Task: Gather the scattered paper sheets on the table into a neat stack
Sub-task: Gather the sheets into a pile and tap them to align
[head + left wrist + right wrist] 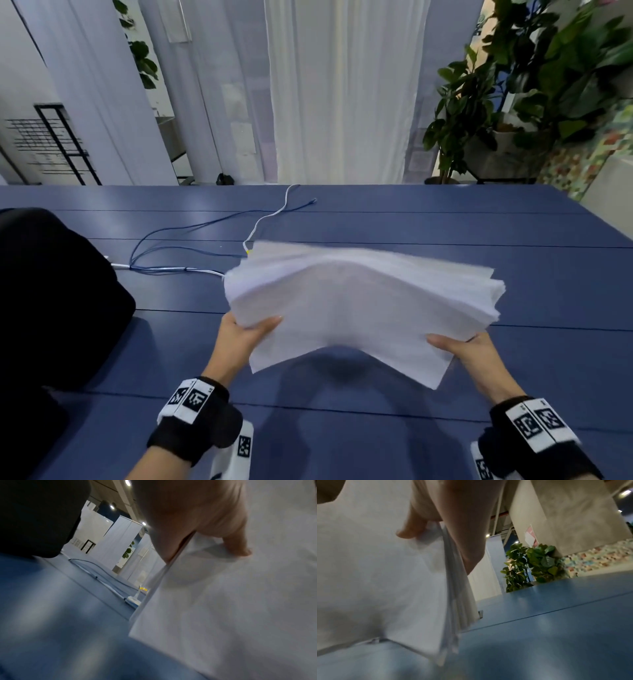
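So, both hands are on the stack (363, 301) of white sheets, held up off the blue table (445, 219) w/ a shadow under it near the front edge. Left hand (245, 337) grips the near-left side: thumb on top, fingers tucked under and hidden by the paper. Right hand (462, 349) does the same at the near-right, thumb on top, other fingers mostly out of sight below. The stack bows upward in the middle and its edges fan, esp. at the right & far-left; motion blur smears the far edge, so sheet count can't be told.

Left wrist view: thumb (238, 546) presses the top sheet, paper fills the right half, very blurred. Right wrist view: a fingertip (409, 532) sits on the sheets, layered edges show beside it, the bottom corner is cut by blur.

Cables (191, 236), blue & white, trail over the table behind-left of the stack; their near ends run behind the paper. A black shape (51, 291) at left is cut off by the frame, can't tell what it is. Plants (513, 85) stand beyond the far-right corner, curtains (342, 85) behind. Wrist bands w/ printed markers (193, 399) are on both arms.
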Motion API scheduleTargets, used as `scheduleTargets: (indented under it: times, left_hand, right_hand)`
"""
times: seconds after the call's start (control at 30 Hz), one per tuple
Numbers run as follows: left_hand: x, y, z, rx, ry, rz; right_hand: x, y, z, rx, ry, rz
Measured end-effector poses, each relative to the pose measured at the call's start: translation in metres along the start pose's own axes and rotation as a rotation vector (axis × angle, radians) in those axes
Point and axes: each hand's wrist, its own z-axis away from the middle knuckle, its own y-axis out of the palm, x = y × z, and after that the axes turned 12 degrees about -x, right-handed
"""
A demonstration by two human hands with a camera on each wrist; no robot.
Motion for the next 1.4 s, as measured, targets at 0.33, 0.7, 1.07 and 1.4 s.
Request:
scheduleTargets:
  times: [0.33, 0.7, 1.07, 1.4]
  left_hand:
    - [0.011, 0.005, 0.016, -0.135, 0.063, 0.008]
    - [0.025, -0.003, 0.020, -0.122, 0.018, -0.004]
    - [0.018, 0.008, 0.025, -0.386, 0.071, -0.096]
    - [-0.052, 0.024, 0.022, -0.379, 0.287, 0.300]
  right_hand:
    - [0.000, 0.022, 0.011, -0.041, 0.007, 0.028]
    - [0.061, 0.036, 0.015, -0.068, -0.406, 0.893]
    - [0.054, 0.156, 0.034, 0.406, -0.722, 1.441]
    - [0.094, 0.096, 0.026, 0.329, -0.272, 0.240]
